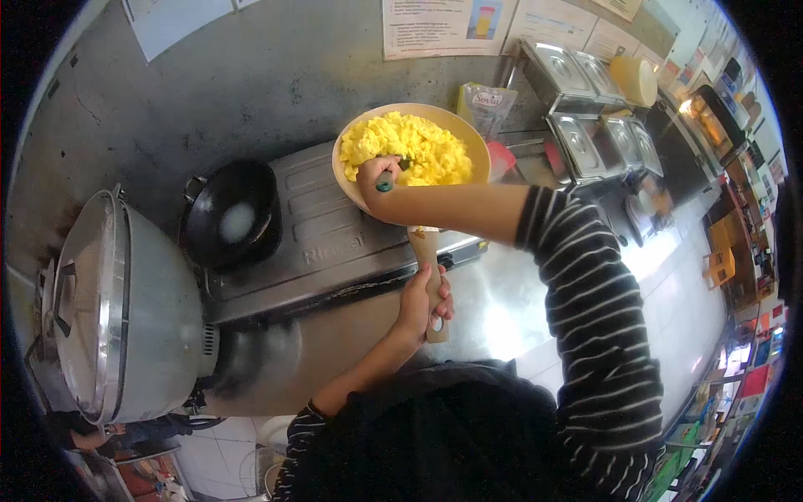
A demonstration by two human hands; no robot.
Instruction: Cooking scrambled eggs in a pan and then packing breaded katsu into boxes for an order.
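Note:
A cream-coloured frying pan (475, 141) heaped with yellow scrambled eggs (408, 141) sits over the right side of a Rinnai gas stove (313, 207). My left hand (423, 301) grips the pan's beige handle (424, 251), which points towards me. Over the near side of the pan, my right hand (378, 176) is closed around the dark handle of a utensil (384, 182). That utensil's working end is mostly hidden by my hand and the eggs, so its kind is unclear. My right forearm crosses above the pan's near rim.
A black wok (231, 213) rests on the stove's left burner, beside a large lidded metal cooker (144, 307). Behind the pan stands a Sovia plastic pouch (488, 103). Lidded steel food containers (577, 144) are at the right. Another person's arm (91, 439) shows at lower left.

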